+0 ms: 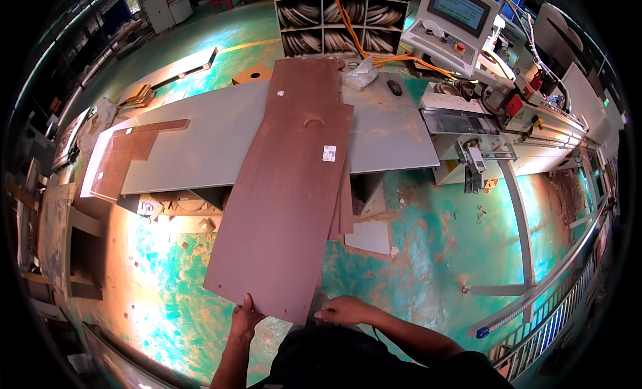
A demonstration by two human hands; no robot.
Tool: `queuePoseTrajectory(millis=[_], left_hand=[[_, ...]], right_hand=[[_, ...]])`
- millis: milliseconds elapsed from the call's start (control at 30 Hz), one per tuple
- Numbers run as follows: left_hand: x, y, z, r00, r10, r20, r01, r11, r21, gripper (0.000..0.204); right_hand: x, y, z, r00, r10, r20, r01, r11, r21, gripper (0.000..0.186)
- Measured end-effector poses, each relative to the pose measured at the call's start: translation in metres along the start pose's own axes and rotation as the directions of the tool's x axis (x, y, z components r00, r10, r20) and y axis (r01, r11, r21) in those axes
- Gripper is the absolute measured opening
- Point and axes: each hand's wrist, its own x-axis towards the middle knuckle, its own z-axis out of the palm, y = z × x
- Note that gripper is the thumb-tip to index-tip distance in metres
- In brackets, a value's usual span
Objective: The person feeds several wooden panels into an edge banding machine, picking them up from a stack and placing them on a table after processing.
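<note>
A long brown board (281,208) with a white label lies across the grey worktable, its near end jutting out over the floor toward me. My left hand (246,318) grips that near edge, thumb on top and fingers underneath. Beside the board's near right corner is my right hand (344,311), closed with its fingers curled; a small greyish shape shows at the fingertips, too unclear to name. More brown boards (345,202) show beneath the long one, on its right side. Another brown board (301,81), also labelled, lies at the far end, partly covered.
The grey worktable (200,142) carries L-shaped brown pieces (127,152) at left, and a mouse (394,87) and plastic bag (361,73) at the back. Right of it stands a machine (501,128) with a control screen (458,9). Behind is a rack of edging rolls (344,15).
</note>
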Motion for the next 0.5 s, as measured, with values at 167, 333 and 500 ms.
queuePoseTrajectory(millis=[167, 333, 500], left_hand=[[0.038, 0.045, -0.076, 0.954, 0.203, -0.220, -0.200, 0.979, 0.035, 0.050], [0.098, 0.081, -0.106, 0.812, 0.311, -0.494, -0.317, 0.945, 0.073, 0.064], [0.132, 0.120, -0.110, 0.745, 0.294, -0.599, -0.182, 0.953, 0.242, 0.070]], right_hand=[[-0.011, -0.054, -0.095, 0.988, -0.142, -0.063, 0.140, 0.990, -0.033, 0.046], [0.033, -0.032, -0.216, 0.662, -0.204, -0.721, 0.310, 0.951, 0.015, 0.033], [0.091, 0.056, -0.363, 0.176, -0.267, -0.948, -0.169, 0.940, -0.296, 0.045]])
